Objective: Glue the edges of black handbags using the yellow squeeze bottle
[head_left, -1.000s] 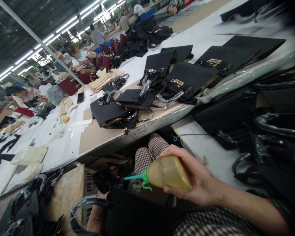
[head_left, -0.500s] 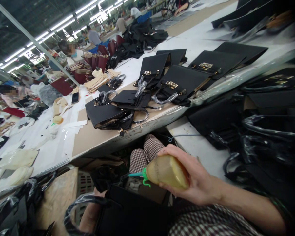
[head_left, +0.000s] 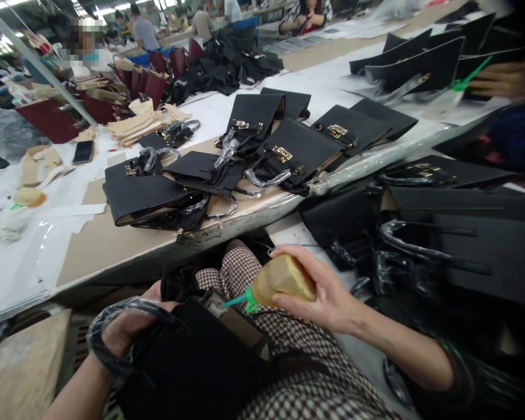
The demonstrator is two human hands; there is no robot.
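My right hand (head_left: 321,291) is closed around a yellowish glue bottle (head_left: 282,280) with a green nozzle (head_left: 238,301) that points left at the open top of a black handbag (head_left: 201,361). The bag rests on my lap, on checked trousers (head_left: 315,385). My left hand (head_left: 129,324) grips the bag's left side next to its plastic-wrapped handle (head_left: 98,347), fingers curled round the edge.
The long worktable (head_left: 114,245) ahead carries several black handbags (head_left: 297,151) with gold clasps. More black bags (head_left: 455,233) are stacked at my right. Another person's hand (head_left: 503,79) holds a green-tipped bottle at the far right. Other people sit at the back by maroon bags (head_left: 153,81).
The view has tipped down and to the left, so my left hand and the bag on my lap now show. The glue bottle has moved a little left, nearer the bag's opening.
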